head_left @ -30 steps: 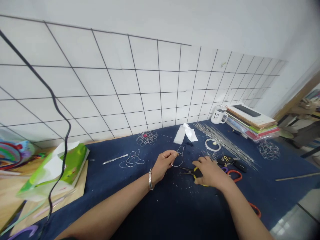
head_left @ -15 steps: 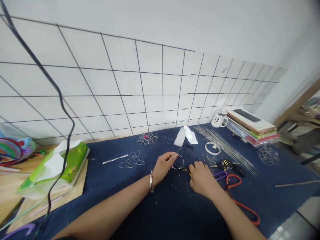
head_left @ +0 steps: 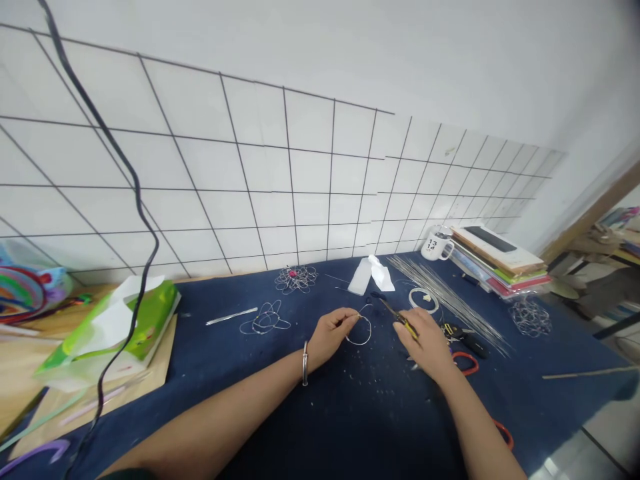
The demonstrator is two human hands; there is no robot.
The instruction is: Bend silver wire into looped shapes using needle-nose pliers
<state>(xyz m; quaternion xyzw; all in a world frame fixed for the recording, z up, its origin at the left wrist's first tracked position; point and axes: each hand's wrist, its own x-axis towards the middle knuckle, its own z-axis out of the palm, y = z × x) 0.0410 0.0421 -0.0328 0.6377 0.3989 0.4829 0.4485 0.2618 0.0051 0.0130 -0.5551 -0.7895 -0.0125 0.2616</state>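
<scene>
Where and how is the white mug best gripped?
Probably by its handle, coming from the near side: the white mug stands upright with its handle out to the right, and the stack of books sits close beyond that handle, leaving less room from the right.

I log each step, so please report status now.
Left hand: pinching wire loop. Right hand: gripping yellow-handled pliers. Between loop and pliers: nothing visible in the way.
</scene>
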